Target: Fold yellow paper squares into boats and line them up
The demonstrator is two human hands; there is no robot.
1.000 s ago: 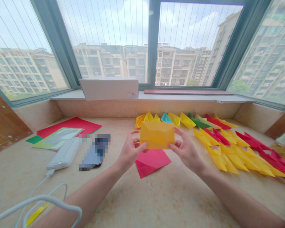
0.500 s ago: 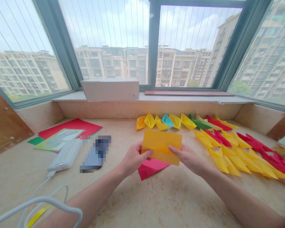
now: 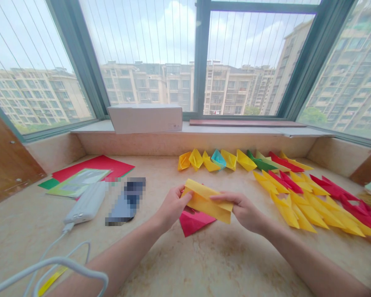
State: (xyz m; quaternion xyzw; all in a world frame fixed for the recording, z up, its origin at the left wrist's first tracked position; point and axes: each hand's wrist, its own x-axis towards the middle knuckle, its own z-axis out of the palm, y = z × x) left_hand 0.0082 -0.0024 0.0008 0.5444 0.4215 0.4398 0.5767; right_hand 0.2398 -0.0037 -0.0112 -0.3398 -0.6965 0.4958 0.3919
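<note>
Between my two hands a sheet of yellow paper (image 3: 204,202) is held up above the counter, its top part bent over toward me. My left hand (image 3: 174,205) grips its left edge, thumb on the near face. On the right edge, my right hand (image 3: 245,208) has its fingers closed over the bent part. Beneath the yellow paper lies a piece of red paper (image 3: 193,226), partly covered by it. Closest beyond the hands, a row of folded paper boats (image 3: 210,161), mostly yellow with one blue, stands along the counter.
More yellow and red paper boats (image 3: 309,206) crowd the right side. At left lie red sheets (image 3: 111,166), a packet (image 3: 74,183), a white power bank (image 3: 85,202) with a cable (image 3: 58,260), and a blurred-out dark object (image 3: 126,202). A white box (image 3: 145,119) rests on the sill.
The yellow paper was nearly flat and facing me; now its top edge is curled over and it is tilted. My right hand has moved slightly down, its fingers now over the front.
</note>
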